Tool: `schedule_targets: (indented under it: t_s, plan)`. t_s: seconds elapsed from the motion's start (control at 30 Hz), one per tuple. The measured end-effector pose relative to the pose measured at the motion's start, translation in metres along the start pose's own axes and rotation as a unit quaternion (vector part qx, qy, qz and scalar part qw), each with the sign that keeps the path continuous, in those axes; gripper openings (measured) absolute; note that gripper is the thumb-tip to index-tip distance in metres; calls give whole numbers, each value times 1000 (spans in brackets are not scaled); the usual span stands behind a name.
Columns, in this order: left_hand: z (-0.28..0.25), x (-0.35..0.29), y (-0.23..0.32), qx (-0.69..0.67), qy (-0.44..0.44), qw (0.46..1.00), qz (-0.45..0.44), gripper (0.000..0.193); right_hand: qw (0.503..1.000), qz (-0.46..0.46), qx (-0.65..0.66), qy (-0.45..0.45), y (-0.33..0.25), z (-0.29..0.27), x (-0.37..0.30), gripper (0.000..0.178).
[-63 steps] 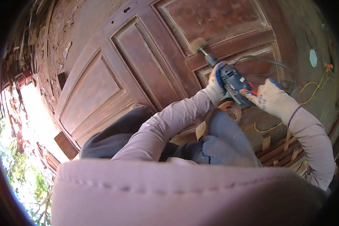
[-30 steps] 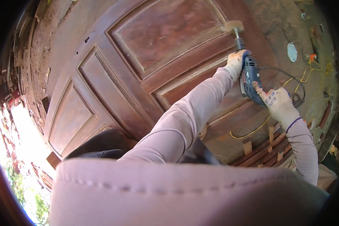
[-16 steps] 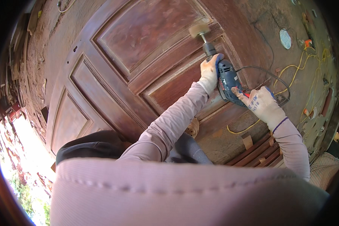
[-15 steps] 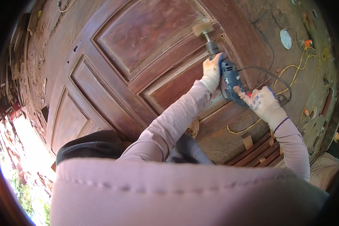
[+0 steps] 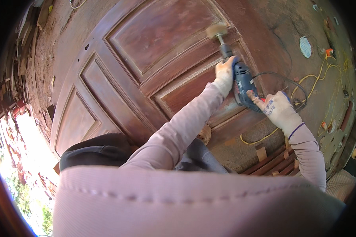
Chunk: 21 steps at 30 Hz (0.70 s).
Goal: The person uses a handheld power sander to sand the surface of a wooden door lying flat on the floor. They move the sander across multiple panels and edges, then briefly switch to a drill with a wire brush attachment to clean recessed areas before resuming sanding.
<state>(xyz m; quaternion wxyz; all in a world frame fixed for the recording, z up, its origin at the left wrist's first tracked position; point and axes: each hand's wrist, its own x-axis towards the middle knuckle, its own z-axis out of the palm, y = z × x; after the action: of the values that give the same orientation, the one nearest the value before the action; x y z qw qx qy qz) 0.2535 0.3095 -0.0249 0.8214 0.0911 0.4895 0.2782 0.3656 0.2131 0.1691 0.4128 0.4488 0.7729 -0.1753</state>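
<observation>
Both gloved hands grip a blue power drill (image 5: 242, 83) over a reddish-brown panelled wooden door (image 5: 146, 59) lying flat — the left hand (image 5: 224, 75) has its fingers wrapped round the front of the body, the right hand (image 5: 279, 108) has its fingers closed on the rear handle. Just beyond the left fingers the round brush head (image 5: 216, 31) touches the door's raised moulding. A black cord (image 5: 281, 77) loops away beside the right fingers — yellow cable (image 5: 336, 75) lies well apart on the ground.

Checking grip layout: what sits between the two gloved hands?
In the head view, the blue power drill's body lies between the left hand at its front and the right hand at its rear.
</observation>
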Motion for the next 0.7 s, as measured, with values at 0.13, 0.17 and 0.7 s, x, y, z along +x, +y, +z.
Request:
schedule_targets:
  t_s: [0.13, 0.17, 0.7]
  plan:
    - [30, 22, 2, -2, -32, 999, 2, 22, 996, 69, 8, -47, 12, -7, 1, 64]
    - [23, 24, 6, 16, -15, 1000, -2, 22, 998, 47, 6, -35, 9, -6, 5, 63]
    - [-59, -37, 7, -30, 24, 999, 2, 26, 983, -19, 180, -33, -31, 5, 20, 54]
